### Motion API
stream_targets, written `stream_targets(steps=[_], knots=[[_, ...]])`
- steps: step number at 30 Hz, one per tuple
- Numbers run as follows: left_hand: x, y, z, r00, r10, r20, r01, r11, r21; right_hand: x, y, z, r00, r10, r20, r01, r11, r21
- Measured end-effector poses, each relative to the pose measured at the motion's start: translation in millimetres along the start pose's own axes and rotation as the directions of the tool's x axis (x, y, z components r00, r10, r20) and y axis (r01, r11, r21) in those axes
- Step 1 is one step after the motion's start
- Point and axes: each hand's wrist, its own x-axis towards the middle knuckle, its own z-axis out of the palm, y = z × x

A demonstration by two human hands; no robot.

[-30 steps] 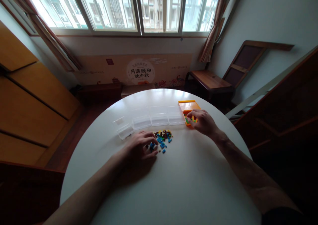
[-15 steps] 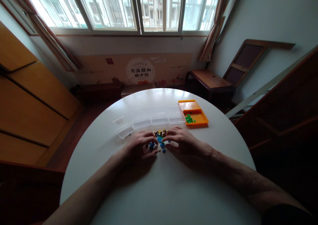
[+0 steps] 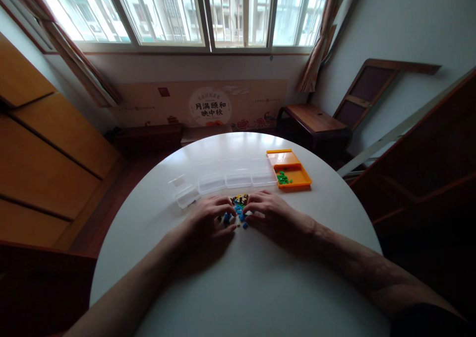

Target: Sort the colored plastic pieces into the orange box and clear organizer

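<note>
Both hands, left hand (image 3: 208,219) and right hand (image 3: 269,214), flank small bricks (image 3: 238,209) mid-table (grip unclear).

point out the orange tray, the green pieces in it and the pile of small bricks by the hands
orange tray (image 3: 302,179), head view, bare floor near its right rim
green pieces (image 3: 283,178), head view, middle of the cluster
pile of small bricks (image 3: 240,205), head view, blue bricks between both hands

Lit from the far side only, through the wide barred window (image 3: 193,12), overexposed nearly to white. Soft glare on the far half of the round white table (image 3: 238,146); near half dim, dark shadow under both forearms. Wooden panels left and right underexposed. Strong wide-angle bending at edges. Focus sharp centrally.
</note>
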Motion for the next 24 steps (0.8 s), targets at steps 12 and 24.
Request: stream_targets(steps=[12, 24], knots=[[0, -1, 1.2, 1.000, -0.008, 0.008, 0.008, 0.999, -0.032, 2, -8, -6, 1.000, 0.021, -0.019, -0.020, 0.998, 0.054], [0, 2, -2.8, 1.000, -0.019, 0.023, 0.020, 0.999, -0.026, 3, -7, -28, 0.989, 0.081, -0.121, -0.078, 0.996, 0.033]])
